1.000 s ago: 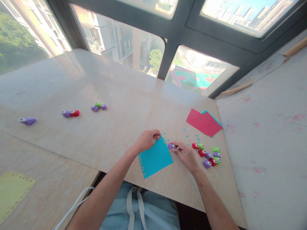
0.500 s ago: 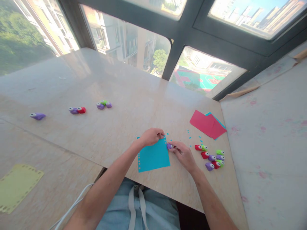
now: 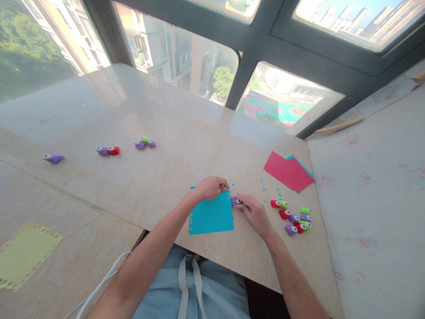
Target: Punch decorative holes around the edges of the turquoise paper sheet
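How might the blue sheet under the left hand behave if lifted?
The blue sheet looks thin and papery, so it would probably be light and might sag. The holes along its left edge likely make that margin easier to tear.

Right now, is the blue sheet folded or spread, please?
Spread out: the blue sheet shows one broad face, with no visible fold.

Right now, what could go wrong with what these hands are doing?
The rectangular blue paper sheet might twist: the left hand holds it near one far corner. The small purple plastic punch, in the right hand at the sheet's edge, might tear it. Loose blue paper scraps nearby could scatter.
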`<action>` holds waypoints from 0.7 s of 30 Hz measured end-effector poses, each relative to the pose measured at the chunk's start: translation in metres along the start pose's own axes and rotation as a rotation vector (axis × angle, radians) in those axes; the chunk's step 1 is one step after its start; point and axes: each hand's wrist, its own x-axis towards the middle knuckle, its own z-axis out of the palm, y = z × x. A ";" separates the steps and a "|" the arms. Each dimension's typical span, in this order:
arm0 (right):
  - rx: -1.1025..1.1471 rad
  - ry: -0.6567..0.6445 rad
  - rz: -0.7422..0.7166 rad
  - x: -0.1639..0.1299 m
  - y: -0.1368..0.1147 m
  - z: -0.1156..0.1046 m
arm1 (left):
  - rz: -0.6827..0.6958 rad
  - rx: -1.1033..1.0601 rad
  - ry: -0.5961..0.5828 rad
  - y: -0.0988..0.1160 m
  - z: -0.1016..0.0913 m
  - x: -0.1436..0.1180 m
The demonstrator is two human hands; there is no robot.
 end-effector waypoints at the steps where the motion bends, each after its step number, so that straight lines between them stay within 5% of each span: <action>1: 0.000 -0.002 -0.001 0.000 0.000 0.000 | -0.001 0.005 0.001 0.000 0.000 0.000; 21: -0.018 -0.039 -0.010 0.002 -0.005 -0.002 | 0.026 0.010 0.009 -0.002 0.002 -0.001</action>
